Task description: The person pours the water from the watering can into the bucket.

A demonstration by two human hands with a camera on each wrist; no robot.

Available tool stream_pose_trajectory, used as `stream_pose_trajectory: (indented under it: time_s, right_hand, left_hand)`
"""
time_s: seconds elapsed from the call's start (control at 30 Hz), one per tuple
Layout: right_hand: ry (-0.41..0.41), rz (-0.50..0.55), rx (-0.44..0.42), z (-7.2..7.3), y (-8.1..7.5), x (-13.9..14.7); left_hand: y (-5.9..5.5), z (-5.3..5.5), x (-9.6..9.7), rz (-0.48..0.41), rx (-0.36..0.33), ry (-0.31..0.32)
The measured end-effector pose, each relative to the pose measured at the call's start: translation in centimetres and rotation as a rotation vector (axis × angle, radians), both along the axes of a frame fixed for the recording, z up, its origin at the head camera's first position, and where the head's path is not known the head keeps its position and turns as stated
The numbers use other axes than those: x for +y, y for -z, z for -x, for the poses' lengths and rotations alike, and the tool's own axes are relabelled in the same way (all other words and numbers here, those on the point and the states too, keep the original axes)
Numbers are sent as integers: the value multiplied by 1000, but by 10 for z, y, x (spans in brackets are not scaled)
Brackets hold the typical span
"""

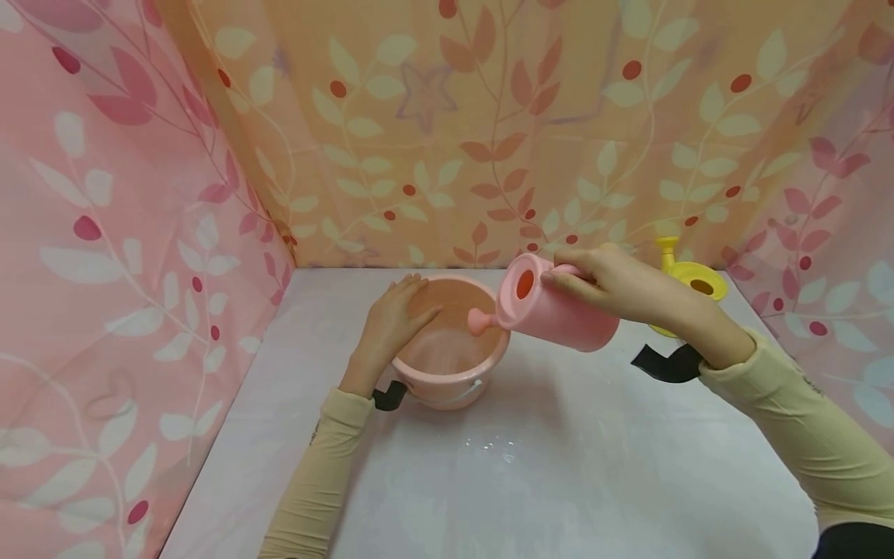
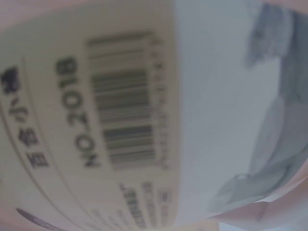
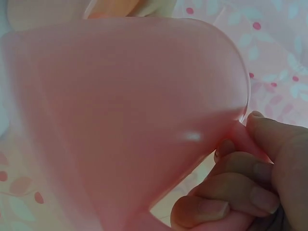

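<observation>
My right hand (image 1: pixel 608 283) grips the handle of a pink watering can (image 1: pixel 569 310), tilted with its spout pointing left over a peach-pink bucket (image 1: pixel 447 378). In the right wrist view, curled fingers (image 3: pixel 231 185) wrap the can's handle, and the can's body (image 3: pixel 130 106) fills most of the picture. At the bucket's left rim, my left hand (image 1: pixel 389 326) holds on, its thumb over the inner side. The left wrist view looks closely at the bucket's side, where a label with a barcode (image 2: pixel 122 103) shows. Whether water leaves the spout is hard to tell.
A yellow watering can (image 1: pixel 698 278) stands at the back right, partly behind my right forearm. Water drops (image 1: pixel 492 446) lie on the white tabletop (image 1: pixel 594 481) in front of the bucket. Leaf-patterned cloth (image 1: pixel 433 155) walls the back and both sides.
</observation>
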State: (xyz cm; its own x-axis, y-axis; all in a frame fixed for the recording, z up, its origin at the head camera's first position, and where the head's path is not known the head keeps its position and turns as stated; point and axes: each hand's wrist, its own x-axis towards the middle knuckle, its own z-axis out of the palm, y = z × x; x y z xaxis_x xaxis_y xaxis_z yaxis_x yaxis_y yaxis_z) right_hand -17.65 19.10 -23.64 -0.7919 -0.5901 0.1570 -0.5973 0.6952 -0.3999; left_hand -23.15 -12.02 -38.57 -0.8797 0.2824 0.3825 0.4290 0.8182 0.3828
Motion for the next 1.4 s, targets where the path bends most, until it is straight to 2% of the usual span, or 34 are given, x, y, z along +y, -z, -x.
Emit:
stream_pose_trajectory:
  time_s: [0.43, 1.1, 1.4]
  right_hand:
    - [-9, -11, 70, 1, 0, 2]
    - [30, -13, 68, 1, -4, 5]
    - [28, -28, 158, 2, -6, 6]
  left_hand:
    - [-1, 0, 1, 0, -12, -4]
    - [1, 0, 1, -3, 16, 4]
    - [1, 1, 0, 3, -2, -2]
